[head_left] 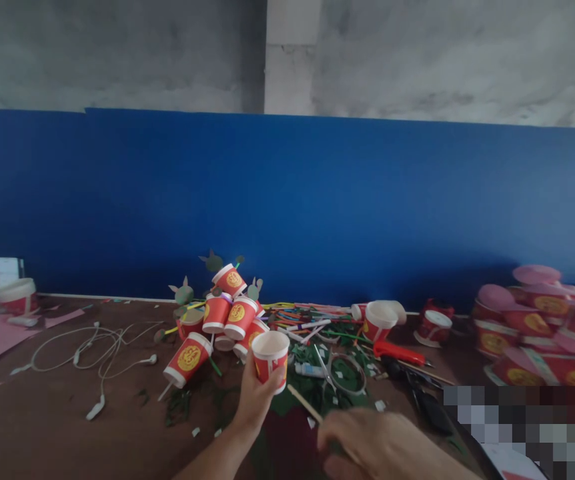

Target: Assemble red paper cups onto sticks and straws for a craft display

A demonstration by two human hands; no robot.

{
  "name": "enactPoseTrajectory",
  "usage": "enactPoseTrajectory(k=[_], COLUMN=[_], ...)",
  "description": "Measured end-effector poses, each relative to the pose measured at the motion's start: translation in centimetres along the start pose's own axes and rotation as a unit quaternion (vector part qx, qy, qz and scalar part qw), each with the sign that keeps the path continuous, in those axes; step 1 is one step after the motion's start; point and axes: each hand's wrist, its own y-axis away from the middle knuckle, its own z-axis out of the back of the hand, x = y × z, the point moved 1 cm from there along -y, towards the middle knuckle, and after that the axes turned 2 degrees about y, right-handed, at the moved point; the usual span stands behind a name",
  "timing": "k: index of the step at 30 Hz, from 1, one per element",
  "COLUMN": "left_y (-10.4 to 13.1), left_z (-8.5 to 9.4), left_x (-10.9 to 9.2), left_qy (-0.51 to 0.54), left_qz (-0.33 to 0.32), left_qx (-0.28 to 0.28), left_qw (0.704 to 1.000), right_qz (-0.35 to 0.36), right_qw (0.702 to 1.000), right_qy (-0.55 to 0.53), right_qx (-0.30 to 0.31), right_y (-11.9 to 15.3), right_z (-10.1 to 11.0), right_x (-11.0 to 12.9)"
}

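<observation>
While the left hand grips the red paper cup mouth up, the right hand, nearer the viewer and rightward of that cup, clasps a wooden stick slanting toward its base.

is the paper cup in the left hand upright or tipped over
Upright, or nearly so: the left hand grips the paper cup with its open rim on top and base below.
</observation>
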Motion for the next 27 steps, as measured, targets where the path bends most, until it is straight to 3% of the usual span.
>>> enactPoseTrajectory(k=[5, 13, 15, 19, 21, 27], left_y=[0.3, 0.2, 0.3, 0.6, 0.7, 0.8], left_z=[-0.2, -0.5, -0.6, -0.7, -0.7, -0.7], left_x=[0.3, 0.1, 0.2, 0.3, 0.4, 0.9], left_qy=[-0.058, -0.079, -0.085, -0.074, -0.062, -0.053], left_qz=[-0.006, -0.025, -0.024, -0.025, -0.021, -0.028], left_qx=[0.011, 0.015, 0.03, 0.063, 0.076, 0.094], left_qw=[0.998, 0.996, 0.996, 0.995, 0.995, 0.994], right_qz=[-0.142, -0.174, -0.174, -0.159, -0.141, -0.148], right_qw=[0.98, 0.93, 0.93, 0.965, 0.971, 0.975], right_qy=[-0.084, -0.199, -0.225, -0.209, -0.182, -0.158], right_qx=[-0.115, -0.254, -0.231, -0.006, 0.059, 0.057], right_y=[-1.8, -3.3, -3.7, -4.8, -5.3, -6.1], right_z=[1.5, 0.9, 0.8, -0.9, -1.9, -3.3], right_x=[-1.5, -4.5, -4.6, -4.3, -4.2, -4.1])
